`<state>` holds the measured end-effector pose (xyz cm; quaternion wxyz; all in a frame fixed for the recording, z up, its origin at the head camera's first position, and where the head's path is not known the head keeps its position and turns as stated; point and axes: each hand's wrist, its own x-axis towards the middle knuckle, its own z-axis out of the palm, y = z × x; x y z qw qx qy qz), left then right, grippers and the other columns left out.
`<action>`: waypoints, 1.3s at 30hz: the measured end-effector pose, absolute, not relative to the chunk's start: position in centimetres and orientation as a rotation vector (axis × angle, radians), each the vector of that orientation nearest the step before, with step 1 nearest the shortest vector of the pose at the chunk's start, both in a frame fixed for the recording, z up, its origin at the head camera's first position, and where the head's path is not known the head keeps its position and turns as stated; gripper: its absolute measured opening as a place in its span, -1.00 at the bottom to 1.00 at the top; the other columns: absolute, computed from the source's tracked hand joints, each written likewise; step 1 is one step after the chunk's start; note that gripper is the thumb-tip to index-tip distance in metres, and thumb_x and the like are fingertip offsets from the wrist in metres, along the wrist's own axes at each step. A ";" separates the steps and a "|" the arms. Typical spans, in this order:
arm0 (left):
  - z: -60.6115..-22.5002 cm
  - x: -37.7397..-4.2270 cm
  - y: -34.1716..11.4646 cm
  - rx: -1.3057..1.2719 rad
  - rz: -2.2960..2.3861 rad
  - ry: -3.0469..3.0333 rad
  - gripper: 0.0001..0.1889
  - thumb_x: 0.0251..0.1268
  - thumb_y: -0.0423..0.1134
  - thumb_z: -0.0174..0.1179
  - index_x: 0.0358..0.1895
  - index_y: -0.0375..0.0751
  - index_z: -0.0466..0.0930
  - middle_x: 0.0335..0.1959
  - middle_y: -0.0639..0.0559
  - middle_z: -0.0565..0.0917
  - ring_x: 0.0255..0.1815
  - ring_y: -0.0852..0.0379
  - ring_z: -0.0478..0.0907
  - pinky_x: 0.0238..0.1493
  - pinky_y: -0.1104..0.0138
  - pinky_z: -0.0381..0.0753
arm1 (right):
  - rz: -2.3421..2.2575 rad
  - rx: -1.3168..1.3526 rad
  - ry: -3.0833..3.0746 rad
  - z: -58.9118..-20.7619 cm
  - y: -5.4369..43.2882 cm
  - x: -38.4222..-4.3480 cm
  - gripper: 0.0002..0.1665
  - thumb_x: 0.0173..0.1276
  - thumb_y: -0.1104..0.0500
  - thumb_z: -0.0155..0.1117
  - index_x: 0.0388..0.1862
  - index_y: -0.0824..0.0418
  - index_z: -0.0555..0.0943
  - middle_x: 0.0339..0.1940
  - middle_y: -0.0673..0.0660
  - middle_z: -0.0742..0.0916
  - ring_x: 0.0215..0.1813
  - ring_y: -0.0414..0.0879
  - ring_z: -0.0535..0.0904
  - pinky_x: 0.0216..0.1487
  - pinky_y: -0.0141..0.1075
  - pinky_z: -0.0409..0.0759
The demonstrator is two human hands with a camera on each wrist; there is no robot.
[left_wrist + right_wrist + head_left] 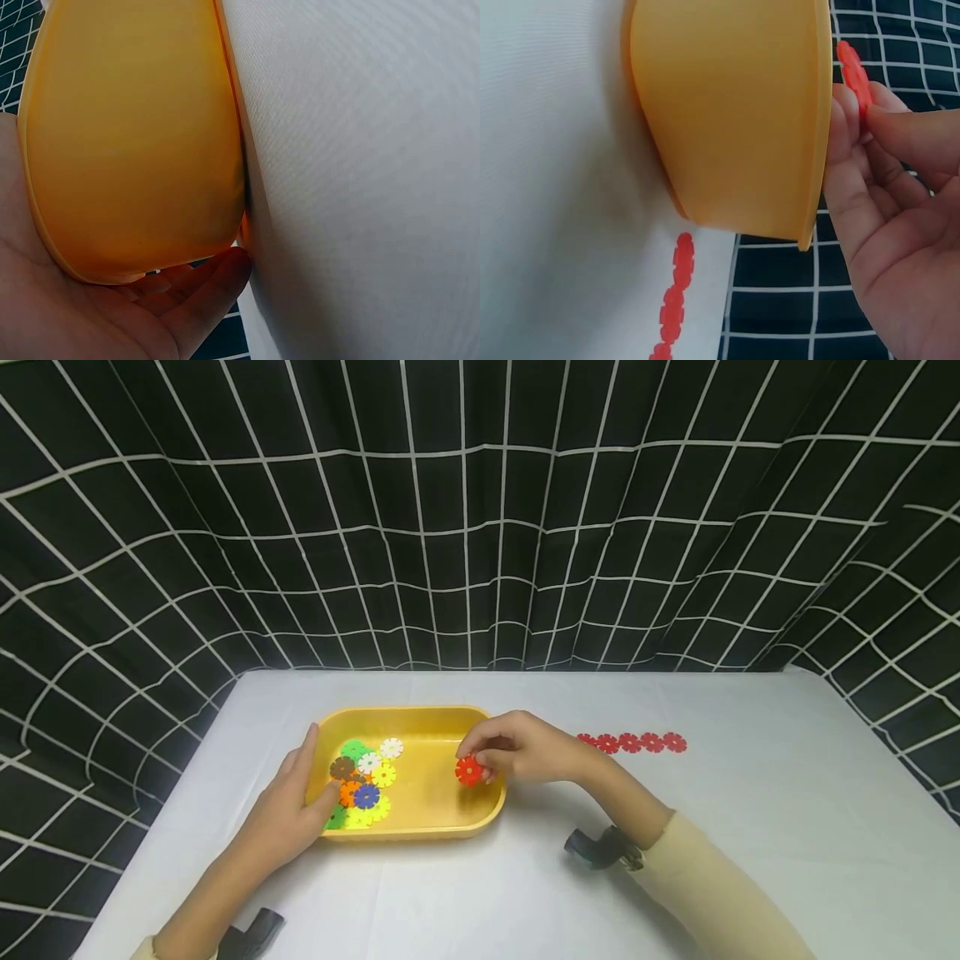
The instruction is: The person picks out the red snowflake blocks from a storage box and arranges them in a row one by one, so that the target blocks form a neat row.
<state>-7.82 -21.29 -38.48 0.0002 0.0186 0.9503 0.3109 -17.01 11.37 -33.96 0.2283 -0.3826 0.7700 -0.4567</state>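
Observation:
A red notched plastic disc [469, 770] is pinched between the thumb and fingers of my right hand [525, 747], over the right end of the yellow tray [427, 833]. In the right wrist view the red disc [856, 79] appears nearly edge-on above the tray's rim. My left hand [288, 806] grips the tray's left end, thumb over the rim and fingers along the outside. From the left wrist, the fingers [202, 300] show curled round the end wall. Green, white, brown, orange, blue and yellow notched discs [367, 796] lie heaped in the tray's left half.
To the right of the tray, several red discs [630, 742] lie in a row on the white tabletop [750, 827], partly behind my right forearm. A black curtain with white grid lines [465, 527] hangs behind the table. Dark devices [600, 847] are strapped at both wrists.

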 end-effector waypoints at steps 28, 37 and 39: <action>-38.4 -7.8 -21.4 0.057 0.997 2.978 -0.10 0.41 -0.20 0.08 0.63 -0.24 -0.30 0.47 -0.39 0.18 0.38 -0.39 0.28 0.32 -0.30 0.24 | -1.386 -0.841 2.220 -35.6 17.1 -17.9 -0.83 0.39 0.40 0.23 -0.12 0.31 0.72 -0.29 0.14 0.76 -0.33 0.09 0.69 -0.16 -0.10 0.73; -38.4 -7.8 -21.3 0.055 0.987 2.975 -0.09 0.42 -0.18 0.09 0.63 -0.25 -0.30 0.47 -0.41 0.18 0.39 -0.41 0.27 0.31 -0.30 0.25 | -1.322 -0.619 2.369 -36.7 20.9 -18.5 -0.83 0.39 0.33 0.27 -0.09 0.31 0.72 -0.29 0.14 0.76 -0.31 0.11 0.70 -0.16 -0.08 0.72; -38.3 -7.8 -21.3 0.052 0.987 2.972 -0.09 0.41 -0.18 0.10 0.63 -0.25 -0.30 0.47 -0.41 0.18 0.39 -0.40 0.27 0.31 -0.30 0.25 | -1.310 -0.583 2.395 -36.9 22.0 -18.5 -0.82 0.39 0.33 0.26 -0.08 0.30 0.72 -0.28 0.14 0.76 -0.31 0.12 0.70 -0.15 -0.11 0.71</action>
